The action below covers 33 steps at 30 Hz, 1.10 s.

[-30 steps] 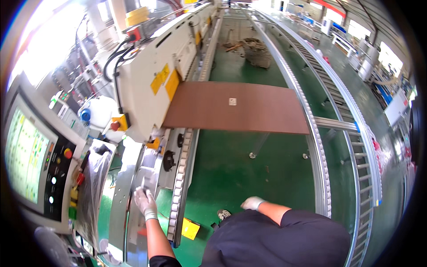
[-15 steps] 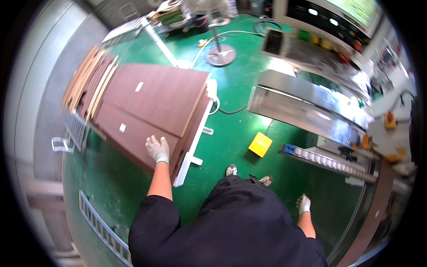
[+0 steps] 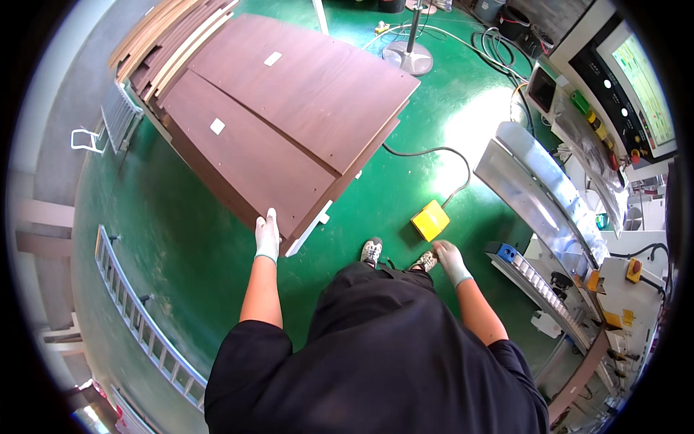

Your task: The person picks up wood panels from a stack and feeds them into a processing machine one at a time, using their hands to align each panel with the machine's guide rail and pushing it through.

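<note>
Gloved left hand (image 3: pixel 267 235) resting flat on the near corner of a brown panel (image 3: pixel 246 155), gripping nothing, right hand (image 3: pixel 447 258) loosely open, empty, beside a yellow pedal (image 3: pixel 430 220).

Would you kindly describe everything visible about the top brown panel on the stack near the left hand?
The top panel is a large, flat rectangular board with a dark brown wood-grain face, apparently laminated. A small white label sits near its far end. It lies flat, skewed across a second brown panel below it, on a stack over the green floor. The gloved left hand rests at the stack's near corner; whether it touches the top panel or the lower one cannot be told.
</note>
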Motion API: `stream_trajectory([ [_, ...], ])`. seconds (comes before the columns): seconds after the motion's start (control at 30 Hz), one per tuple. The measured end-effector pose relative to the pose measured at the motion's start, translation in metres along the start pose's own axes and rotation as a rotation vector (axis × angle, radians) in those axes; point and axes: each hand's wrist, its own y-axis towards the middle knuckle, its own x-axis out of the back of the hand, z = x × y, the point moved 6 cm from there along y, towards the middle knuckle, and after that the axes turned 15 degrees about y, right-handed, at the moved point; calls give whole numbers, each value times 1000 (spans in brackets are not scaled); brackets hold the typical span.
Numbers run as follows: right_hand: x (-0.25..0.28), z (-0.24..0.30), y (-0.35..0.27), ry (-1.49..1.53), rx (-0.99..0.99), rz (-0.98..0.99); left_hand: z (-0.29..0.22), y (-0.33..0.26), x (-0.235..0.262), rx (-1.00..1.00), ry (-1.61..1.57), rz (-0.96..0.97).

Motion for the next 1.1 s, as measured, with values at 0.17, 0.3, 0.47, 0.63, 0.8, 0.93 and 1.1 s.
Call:
stream_trajectory([
  [0.17,-49,94,-3,-31,82,169,17,-45,-9,12,69,187],
  [0.3,-114,145,-12,253,158,253,11,-113,-33,-37,-42,622],
  [0.47,-155,174,0,413,203,195,8,-121,-59,237,-464,441],
  [0.63,-126,224,-27,505,384,148,-41,-143,-43,166,-490,601],
  [0.8,-130,263,-65,989,84,326,-86,-163,-46,50,-535,820],
  [0.93,-97,242,-84,821,74,294,-80,-171,-57,76,-450,1083],
  [1.1,-16,204,-113,922,46,30,-81,-75,-47,8,-844,641],
])
